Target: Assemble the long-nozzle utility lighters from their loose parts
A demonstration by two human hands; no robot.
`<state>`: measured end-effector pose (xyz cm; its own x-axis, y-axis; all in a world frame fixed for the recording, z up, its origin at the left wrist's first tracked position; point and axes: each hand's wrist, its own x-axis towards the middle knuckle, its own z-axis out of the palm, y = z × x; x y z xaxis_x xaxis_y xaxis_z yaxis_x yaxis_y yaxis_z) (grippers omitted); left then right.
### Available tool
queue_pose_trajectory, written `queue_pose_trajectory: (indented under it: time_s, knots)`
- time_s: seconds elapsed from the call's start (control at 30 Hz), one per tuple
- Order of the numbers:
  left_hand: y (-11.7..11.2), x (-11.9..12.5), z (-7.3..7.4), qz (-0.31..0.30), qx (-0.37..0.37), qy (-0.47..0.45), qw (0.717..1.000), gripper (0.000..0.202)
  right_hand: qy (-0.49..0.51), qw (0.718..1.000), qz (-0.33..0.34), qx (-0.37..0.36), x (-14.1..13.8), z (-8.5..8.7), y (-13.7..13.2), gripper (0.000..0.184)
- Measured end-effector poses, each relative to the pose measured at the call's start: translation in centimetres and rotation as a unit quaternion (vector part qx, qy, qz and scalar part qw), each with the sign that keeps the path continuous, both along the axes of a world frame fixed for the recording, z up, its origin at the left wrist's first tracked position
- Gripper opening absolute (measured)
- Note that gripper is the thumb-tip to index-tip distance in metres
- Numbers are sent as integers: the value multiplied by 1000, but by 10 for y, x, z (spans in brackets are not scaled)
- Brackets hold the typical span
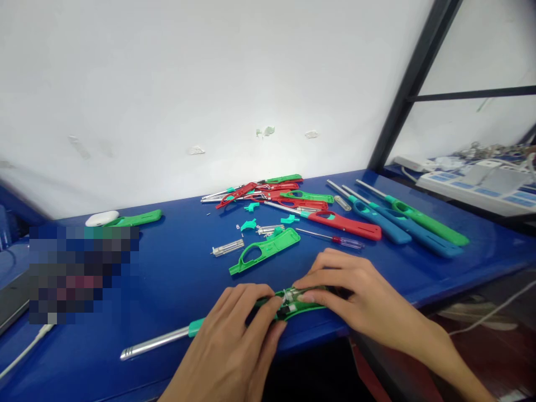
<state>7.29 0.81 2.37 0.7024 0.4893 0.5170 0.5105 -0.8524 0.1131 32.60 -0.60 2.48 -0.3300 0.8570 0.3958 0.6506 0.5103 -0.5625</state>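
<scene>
Green plastic lighter handle (pixel 310 311), opened, lies along the blue table's (pixel 167 285) front edge. Your left hand (pixel 234 329) curls nearly closed fingers over it; your right hand (pixel 349 285) pinches its clear insert (pixel 291 296).

Holds the left hand (pixel 240 329) low near the middle, back upward, with fingers (pixel 259 291) bent and pointing right, and the left thumb (pixel 278 333) on the near side. Has the bare right forearm (pixel 435 346) slanting in from the lower right, with the wrist (pixel 393 315) low. Arches the right hand (pixel 347 282) leftward, with thumb and forefinger near each other, fingertips just beside the left hand's.
</scene>
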Motion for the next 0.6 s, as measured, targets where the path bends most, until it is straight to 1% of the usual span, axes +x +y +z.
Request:
queue_pose_trajectory:
  time_s: [0.13,0.27,0.6]
  knots:
    - [-1,2,-3,3,12,-3,1000,25,-3,1000,1,11,0,-1,1,18]
    - [-1,2,-4,5,7,4,1000,25,5,1000,9,11,0,-1,2,17]
    - [0,0,1,-10,-7,4,1000,24,31,999,18,-14,3,-2,1,19]
